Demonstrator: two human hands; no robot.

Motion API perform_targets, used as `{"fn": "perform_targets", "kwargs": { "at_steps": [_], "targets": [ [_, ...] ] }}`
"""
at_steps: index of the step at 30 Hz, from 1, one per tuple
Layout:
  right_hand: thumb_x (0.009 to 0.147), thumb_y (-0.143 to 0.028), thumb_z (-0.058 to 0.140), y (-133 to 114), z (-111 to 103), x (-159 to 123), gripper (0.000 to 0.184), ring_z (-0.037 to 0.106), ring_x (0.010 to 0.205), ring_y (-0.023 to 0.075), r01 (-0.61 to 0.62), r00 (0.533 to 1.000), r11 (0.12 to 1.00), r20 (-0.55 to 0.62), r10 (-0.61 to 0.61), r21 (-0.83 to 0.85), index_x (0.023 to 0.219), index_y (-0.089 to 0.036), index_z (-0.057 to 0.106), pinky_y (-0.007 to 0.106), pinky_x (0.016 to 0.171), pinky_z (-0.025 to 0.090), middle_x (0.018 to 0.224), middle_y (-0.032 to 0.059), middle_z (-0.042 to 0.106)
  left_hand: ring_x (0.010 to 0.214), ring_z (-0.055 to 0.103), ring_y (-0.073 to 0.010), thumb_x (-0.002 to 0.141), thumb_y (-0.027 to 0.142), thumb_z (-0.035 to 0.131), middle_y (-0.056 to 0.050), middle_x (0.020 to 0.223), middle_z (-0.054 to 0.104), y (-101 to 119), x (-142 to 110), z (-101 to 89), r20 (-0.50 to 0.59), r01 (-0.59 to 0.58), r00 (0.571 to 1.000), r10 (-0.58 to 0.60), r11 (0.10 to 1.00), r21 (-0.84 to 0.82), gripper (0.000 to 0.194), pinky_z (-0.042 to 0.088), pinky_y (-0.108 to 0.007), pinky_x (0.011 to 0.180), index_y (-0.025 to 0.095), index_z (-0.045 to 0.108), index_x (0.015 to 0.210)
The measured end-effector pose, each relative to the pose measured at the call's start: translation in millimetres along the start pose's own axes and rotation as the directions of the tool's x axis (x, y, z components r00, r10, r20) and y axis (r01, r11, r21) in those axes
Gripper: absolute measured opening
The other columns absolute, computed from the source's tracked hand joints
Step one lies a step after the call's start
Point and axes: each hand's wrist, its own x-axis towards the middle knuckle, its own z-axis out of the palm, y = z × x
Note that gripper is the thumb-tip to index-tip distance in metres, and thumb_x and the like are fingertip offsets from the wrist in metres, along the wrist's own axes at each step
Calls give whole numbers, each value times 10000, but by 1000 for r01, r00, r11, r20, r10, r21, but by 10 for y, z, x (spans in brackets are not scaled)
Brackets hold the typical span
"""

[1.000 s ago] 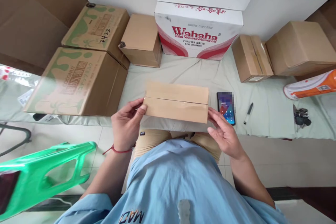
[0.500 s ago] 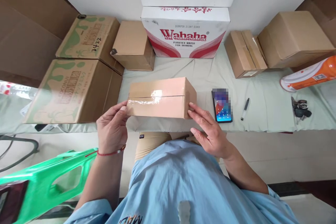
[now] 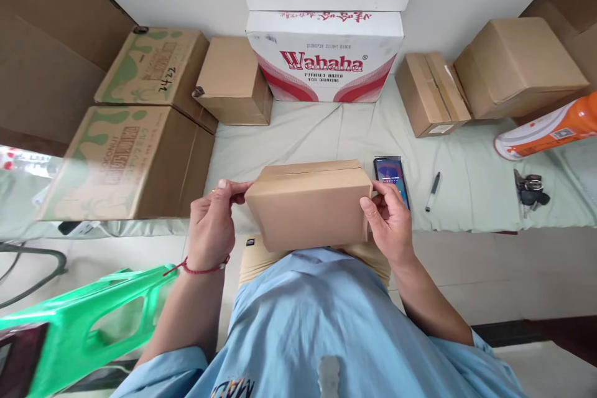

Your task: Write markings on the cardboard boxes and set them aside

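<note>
A small brown cardboard box (image 3: 317,214) is tilted at the front edge of the table, a plain broad side facing me and a seam running along its top. My left hand (image 3: 217,217) is closed at its upper left corner, index fingertip and thumb near the edge. At the right end, my right hand (image 3: 389,217) grips the box's edge between thumb and fingers. Just behind the right hand lies a phone (image 3: 390,173) with its screen lit, partly covered by the fingers. The underside of the box is hidden.
A pen (image 3: 433,191), keys (image 3: 530,193) and an orange-white bottle (image 3: 545,130) lie to the right. Printed cartons (image 3: 125,161) stand left, a Wahaba-style white water carton (image 3: 326,65) behind, brown boxes (image 3: 433,96) at back right. A green stool (image 3: 84,317) is at lower left.
The box has tipped toward me and shifted slightly right and nearer, turning its taped face away. My right hand has closed on its right end, and my left hand has moved slightly right.
</note>
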Motion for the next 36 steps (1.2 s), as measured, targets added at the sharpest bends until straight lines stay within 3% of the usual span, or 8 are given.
{"fn": "perform_targets", "kwargs": {
  "at_steps": [8, 12, 16, 19, 22, 29, 32, 36],
  "targets": [
    [1009, -596, 717, 257, -4, 72, 468, 753, 1093, 259, -160, 976, 985, 157, 148, 67, 1337, -264, 745, 458, 1005, 654, 1236, 109, 760, 926, 646, -219, 1005, 613, 596, -95, 1088, 816, -406, 95, -147, 20, 191, 981, -191, 981, 33, 475, 486, -331, 805, 221, 863, 1004],
    [1022, -590, 706, 376, -69, -82, 426, 757, 1234, 284, -288, 944, 944, 214, 251, 162, 1315, -287, 766, 476, 1091, 634, 1336, 93, 788, 789, 591, -184, 765, 395, 716, -51, 910, 770, -658, -91, -195, 43, 321, 945, -324, 945, 61, 283, 458, -295, 731, 200, 832, 934],
    [1018, -547, 710, 458, -37, -196, 459, 671, 1428, 305, -343, 928, 912, 234, 291, 224, 1408, -306, 739, 513, 1212, 564, 1494, 72, 736, 819, 591, -191, 645, 305, 749, -21, 806, 685, -812, -292, -107, 119, 323, 936, -330, 943, 74, 154, 470, -293, 764, 204, 769, 760],
    [967, -467, 748, 489, 66, -185, 496, 660, 1431, 291, -361, 926, 903, 201, 319, 232, 1432, -298, 719, 512, 1243, 529, 1514, 67, 725, 868, 601, -194, 642, 268, 713, -27, 892, 693, -807, -339, -32, 148, 302, 941, -306, 952, 46, 137, 487, -306, 809, 216, 777, 752],
    [885, -377, 769, 513, 145, -116, 488, 694, 1343, 282, -361, 932, 900, 129, 339, 244, 1362, -280, 733, 508, 1226, 522, 1419, 72, 769, 960, 639, -219, 649, 221, 683, -54, 1043, 744, -682, -337, -11, 211, 280, 939, -271, 960, -9, 365, 516, -338, 860, 246, 882, 953],
    [703, -319, 795, 560, 108, -45, 502, 677, 1319, 287, -410, 900, 830, 18, 436, 378, 1203, -291, 752, 492, 1137, 550, 1346, 59, 787, 1484, 542, -334, 798, 151, 692, -64, 1438, 730, -276, -402, 10, 332, 12, 943, -2, 999, -30, 455, 422, -554, 1269, 374, 901, 1134],
    [697, -309, 787, 538, 115, -77, 493, 665, 1328, 282, -411, 896, 827, 2, 445, 383, 1189, -289, 758, 484, 1128, 550, 1340, 59, 786, 1600, 463, -347, 793, 153, 713, -46, 1567, 674, -295, -424, 24, 345, 91, 937, -49, 990, -105, 469, 412, -557, 1311, 377, 893, 1164],
    [769, -327, 752, 479, 124, -116, 478, 656, 1331, 285, -388, 915, 866, 21, 402, 317, 1245, -281, 750, 486, 1123, 554, 1344, 67, 777, 1550, 547, -371, 773, 215, 767, -87, 1509, 726, -434, -441, -18, 355, 308, 906, -231, 935, -178, 468, 543, -503, 1217, 319, 887, 1214]
  ]
}}
